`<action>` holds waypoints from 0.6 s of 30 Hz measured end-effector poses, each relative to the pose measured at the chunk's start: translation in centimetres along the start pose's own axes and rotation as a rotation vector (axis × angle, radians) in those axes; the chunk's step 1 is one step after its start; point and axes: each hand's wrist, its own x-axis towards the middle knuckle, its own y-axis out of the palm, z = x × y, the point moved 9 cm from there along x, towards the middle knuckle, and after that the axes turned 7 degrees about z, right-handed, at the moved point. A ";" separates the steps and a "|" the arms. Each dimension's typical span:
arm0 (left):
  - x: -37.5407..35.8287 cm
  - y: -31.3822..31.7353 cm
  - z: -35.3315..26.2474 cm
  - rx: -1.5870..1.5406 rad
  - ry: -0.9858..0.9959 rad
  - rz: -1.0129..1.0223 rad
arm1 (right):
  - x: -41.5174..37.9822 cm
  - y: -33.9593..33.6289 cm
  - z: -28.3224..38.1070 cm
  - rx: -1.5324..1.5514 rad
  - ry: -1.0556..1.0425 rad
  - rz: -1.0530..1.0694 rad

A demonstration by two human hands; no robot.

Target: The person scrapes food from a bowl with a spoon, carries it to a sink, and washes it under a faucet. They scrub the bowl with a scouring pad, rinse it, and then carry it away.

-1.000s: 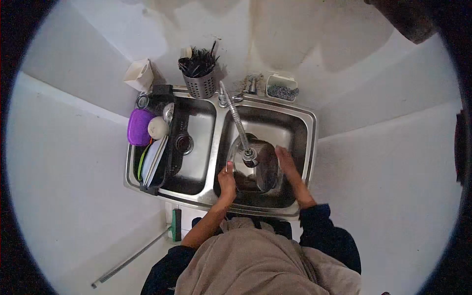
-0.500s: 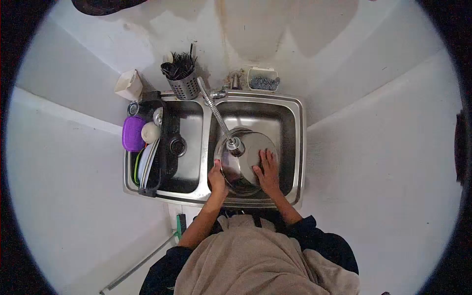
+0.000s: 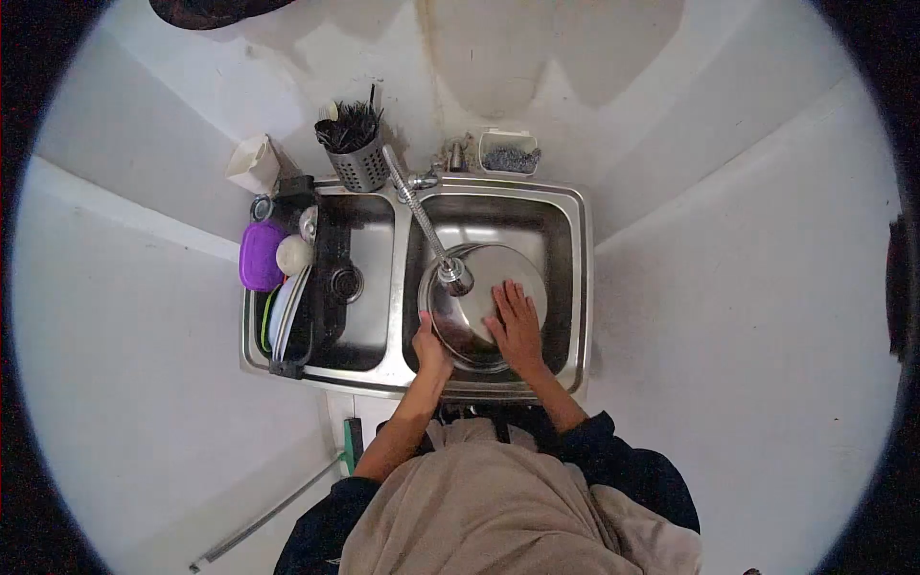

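Observation:
A wide, round stainless steel pan sits in the right basin of the sink, under the faucet's spray head. My left hand grips its near left rim, with the thumb up along the edge and the other fingers hidden behind it. Flat on the pan's shiny surface, toward the right, lies my right hand with fingers stretched out and slightly apart. The flexible metal faucet hose reaches down over the pan's upper left part.
In the left basin stands a black dish rack with plates, a purple container and a bowl. Behind the sink are a perforated cutlery holder and a white holder with steel wool.
The pan has shifted slightly, and more of its pale surface shows. My right hand has slid a little up and left across it. My left hand still grips the rim.

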 end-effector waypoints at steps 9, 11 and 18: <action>-0.1 -0.4 0.8 -0.148 -0.046 -0.005 | -5.3 -1.4 -12.3 0.744 0.490 -0.343; -0.3 0.8 1.0 -0.270 -0.101 0.039 | -7.5 2.1 -13.8 1.383 0.680 -0.291; 0.4 -1.4 2.9 -0.099 -0.109 -0.078 | -7.3 7.1 -12.9 2.075 0.823 -0.350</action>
